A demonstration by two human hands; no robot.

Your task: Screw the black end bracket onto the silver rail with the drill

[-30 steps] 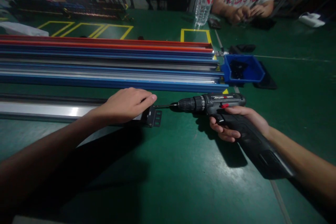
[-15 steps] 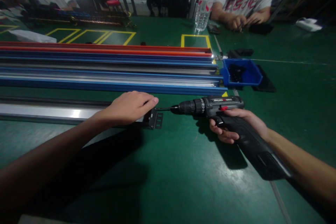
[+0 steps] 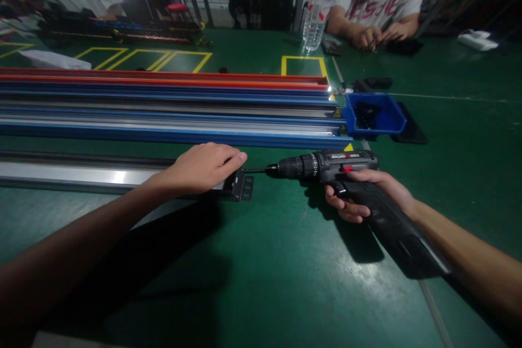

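My left hand [image 3: 206,167] lies over the right end of a long black and silver metal rail [image 3: 81,173], its fingers wrapped across the top. A black end bracket [image 3: 247,188] with slots juts out from that rail end, just beyond my fingers. My right hand [image 3: 362,196] grips a black cordless drill [image 3: 346,161] by its handle, with a finger at the trigger. The drill points left, and its long thin bit [image 3: 259,169] reaches the end piece beside my left thumb. Where the tip meets it is too small to make out.
Behind the rail lie several long blue rails [image 3: 244,137] and an orange rail [image 3: 204,79]. A blue bin [image 3: 375,125] with black parts stands at their right ends. Farther back are plastic bottles [image 3: 313,16], a white device [image 3: 478,39] and a seated person's hands [image 3: 375,38].
The view has shifted very slightly. Both hands, the drill and the rail stay in nearly the same places, with the bit still at the rail's end.
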